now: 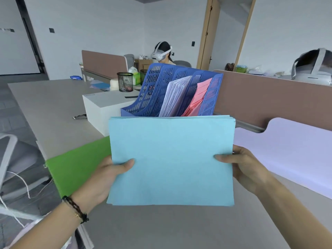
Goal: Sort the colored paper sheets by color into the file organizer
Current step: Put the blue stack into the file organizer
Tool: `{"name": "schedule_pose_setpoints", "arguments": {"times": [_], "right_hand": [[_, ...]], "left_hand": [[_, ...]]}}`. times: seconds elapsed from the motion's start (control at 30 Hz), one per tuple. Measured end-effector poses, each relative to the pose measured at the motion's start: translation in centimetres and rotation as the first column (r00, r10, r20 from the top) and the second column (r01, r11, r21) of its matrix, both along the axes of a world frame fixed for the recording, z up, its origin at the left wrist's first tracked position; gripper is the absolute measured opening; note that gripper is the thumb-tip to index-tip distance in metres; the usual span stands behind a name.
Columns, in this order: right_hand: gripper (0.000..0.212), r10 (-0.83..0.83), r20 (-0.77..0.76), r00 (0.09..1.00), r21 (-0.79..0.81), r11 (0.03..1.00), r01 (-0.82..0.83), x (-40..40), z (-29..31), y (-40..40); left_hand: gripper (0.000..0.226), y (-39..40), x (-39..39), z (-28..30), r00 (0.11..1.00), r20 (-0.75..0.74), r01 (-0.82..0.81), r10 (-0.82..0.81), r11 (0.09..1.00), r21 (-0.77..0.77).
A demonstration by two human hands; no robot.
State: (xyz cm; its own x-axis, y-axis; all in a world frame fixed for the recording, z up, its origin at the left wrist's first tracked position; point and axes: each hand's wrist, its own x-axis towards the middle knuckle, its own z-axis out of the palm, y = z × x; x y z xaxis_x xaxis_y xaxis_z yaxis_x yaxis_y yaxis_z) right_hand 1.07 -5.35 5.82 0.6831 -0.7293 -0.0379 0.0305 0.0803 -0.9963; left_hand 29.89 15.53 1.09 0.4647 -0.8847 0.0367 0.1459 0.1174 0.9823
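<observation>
Grey desk runs under everything, and above it the left hand and right hand each pinch a side edge of the light-blue paper stack, thumbs on top, fingers hidden behind. To do this well, I would square the stack and tip it upright before steering it into a free slot. Beyond stands the blue file organizer, holding white sheets and pink sheets, with green paper lying at left.
</observation>
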Motion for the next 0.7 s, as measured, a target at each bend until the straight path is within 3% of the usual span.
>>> {"name": "schedule_pose_setpoints", "arguments": {"times": [0.17, 0.33, 0.5, 0.6, 0.7], "right_hand": [[0.052, -0.037, 0.143, 0.989, -0.135, 0.989, 0.057, 0.2, 0.2, -0.1], [0.056, -0.024, 0.15, 0.988, -0.108, 0.993, 0.04, -0.3, -4.2, 0.2], [0.054, -0.027, 0.169, 0.985, -0.101, 0.994, 0.044, -0.2, -4.6, 0.7], [0.053, -0.118, 0.138, 0.983, -0.079, 0.988, 0.13, 0.0, -5.2, 1.2], [0.034, -0.192, 0.168, 0.967, -0.073, 0.976, 0.207, 0.6, -4.9, 1.3]], "left_hand": [[0.059, -1.9, -0.1, 0.6, 0.991, 0.135, 0.022, -0.008, 0.994, -0.103], [0.099, -1.9, -1.7, -3.3, 0.996, 0.081, 0.033, -0.034, 0.999, 0.009], [0.04, -2.8, -1.5, -2.4, 0.997, 0.066, -0.031, 0.03, 0.999, 0.017], [0.034, -2.8, -1.5, -2.3, 0.996, 0.093, -0.016, 0.006, 0.994, 0.104], [0.042, -2.5, -0.9, -1.6, 0.988, 0.151, -0.005, -0.014, 0.992, 0.124]]}}
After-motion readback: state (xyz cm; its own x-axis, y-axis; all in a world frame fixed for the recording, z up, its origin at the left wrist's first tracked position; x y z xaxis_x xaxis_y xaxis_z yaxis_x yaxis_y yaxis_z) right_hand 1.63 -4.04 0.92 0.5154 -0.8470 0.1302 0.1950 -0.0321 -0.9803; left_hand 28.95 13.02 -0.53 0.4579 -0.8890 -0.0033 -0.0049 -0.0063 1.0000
